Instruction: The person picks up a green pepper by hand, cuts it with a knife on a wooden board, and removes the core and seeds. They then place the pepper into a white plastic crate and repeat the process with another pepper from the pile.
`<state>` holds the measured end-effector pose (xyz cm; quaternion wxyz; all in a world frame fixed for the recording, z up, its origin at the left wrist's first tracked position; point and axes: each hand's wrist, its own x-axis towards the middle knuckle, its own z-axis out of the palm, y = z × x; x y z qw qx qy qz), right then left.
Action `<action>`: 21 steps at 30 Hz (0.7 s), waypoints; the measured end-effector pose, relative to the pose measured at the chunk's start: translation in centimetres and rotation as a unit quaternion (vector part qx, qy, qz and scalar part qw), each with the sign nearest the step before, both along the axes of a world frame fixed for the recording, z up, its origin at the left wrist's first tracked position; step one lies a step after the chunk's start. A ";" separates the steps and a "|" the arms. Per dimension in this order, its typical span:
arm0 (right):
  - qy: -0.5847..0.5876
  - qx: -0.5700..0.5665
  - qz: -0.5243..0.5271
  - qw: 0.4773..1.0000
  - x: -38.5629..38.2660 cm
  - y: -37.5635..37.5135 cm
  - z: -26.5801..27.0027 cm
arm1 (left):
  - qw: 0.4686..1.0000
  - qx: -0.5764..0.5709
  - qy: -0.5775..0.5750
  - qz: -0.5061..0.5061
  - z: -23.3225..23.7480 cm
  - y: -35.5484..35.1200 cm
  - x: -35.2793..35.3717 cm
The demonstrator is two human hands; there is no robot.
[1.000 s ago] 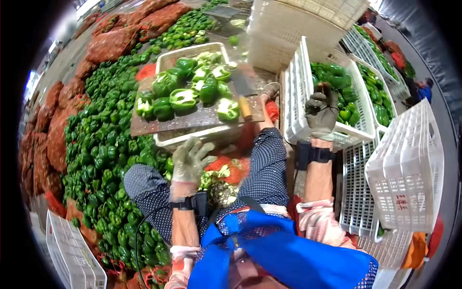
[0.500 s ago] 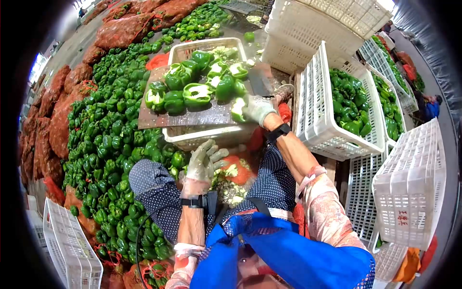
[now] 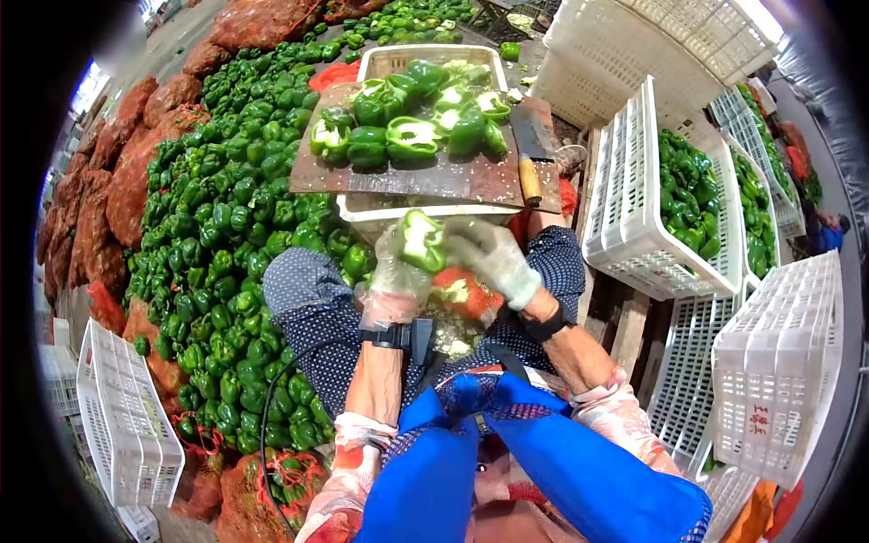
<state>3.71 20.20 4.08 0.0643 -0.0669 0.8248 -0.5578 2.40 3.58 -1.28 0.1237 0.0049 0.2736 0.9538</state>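
My gloved left hand (image 3: 398, 271) is wrapped round a cut green pepper half (image 3: 422, 242), its pale inside facing up, over my lap. Close on its right, my gloved right hand (image 3: 493, 262) is blurred by motion, so its fingers are hard to make out. Beyond both hands a wet board (image 3: 444, 181) lies across a white crate (image 3: 367, 210). Whole and halved green peppers (image 3: 412, 140) sit on the board. On its right side rests a cleaver (image 3: 529, 136) with a wooden handle.
A large heap of green peppers (image 3: 226, 235) spreads at the left, with red mesh sacks (image 3: 136, 195) behind it. White crates (image 3: 625, 208) holding peppers stand at the right, beside stacked crates (image 3: 774, 362). Red netting (image 3: 466, 294) lies below my hands.
The pepper half has left the board's front edge and is now in my left hand. My right hand has moved back toward my left hand. The cleaver's handle has come into sight.
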 end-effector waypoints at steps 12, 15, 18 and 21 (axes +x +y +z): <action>-0.108 -0.297 -0.057 0.947 2.8 -2.6 0.3 | 0.985 -0.158 0.057 -0.041 2.5 0.2 1.8; -0.118 -0.187 0.011 0.975 3.5 -1.7 2.0 | 0.973 -0.212 0.053 -0.073 2.4 0.0 2.1; -0.130 -0.217 0.039 0.967 3.7 -1.4 2.2 | 0.975 -0.210 0.054 -0.051 2.8 0.7 2.4; -0.154 -0.245 0.070 0.955 4.2 -1.0 3.7 | 0.980 -0.153 0.033 -0.123 4.7 0.2 3.1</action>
